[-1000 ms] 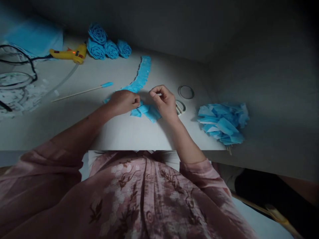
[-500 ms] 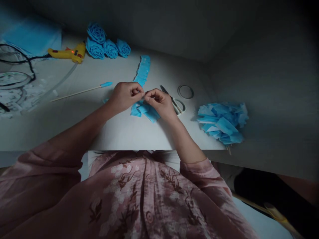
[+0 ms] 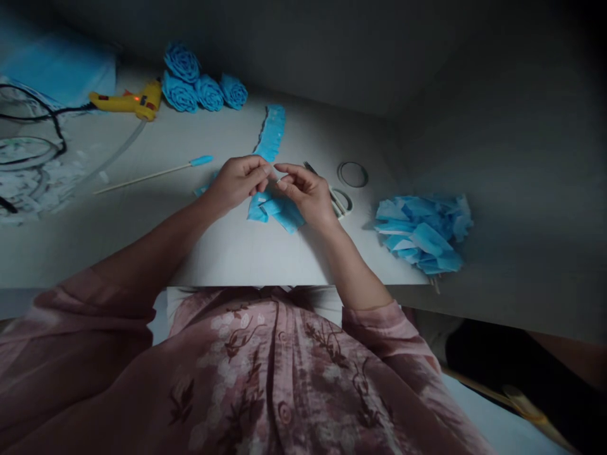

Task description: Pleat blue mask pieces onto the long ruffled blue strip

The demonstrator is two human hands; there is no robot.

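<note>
My left hand (image 3: 237, 182) and my right hand (image 3: 307, 193) meet fingertip to fingertip over a pleated blue paper strip (image 3: 272, 136) that runs away across the white table (image 3: 227, 253). Both hands pinch with thumb and forefinger at the strip's near end, where folded blue paper (image 3: 279, 213) bunches beneath them. What exactly sits between the fingertips is too small to make out. Scissors (image 3: 334, 194) lie just right of my right hand.
Three blue paper roses (image 3: 199, 85) and a yellow glue gun (image 3: 128, 102) sit at the back left. A wooden stick with a blue tip (image 3: 156, 172) lies left. A heap of blue paper pieces (image 3: 422, 232) is at the right, a ring (image 3: 353, 174) behind the scissors.
Both hands have lifted slightly off the table and come together, fingertips now meeting over the strip's end. The scissors blade behind my right hand has come into view.
</note>
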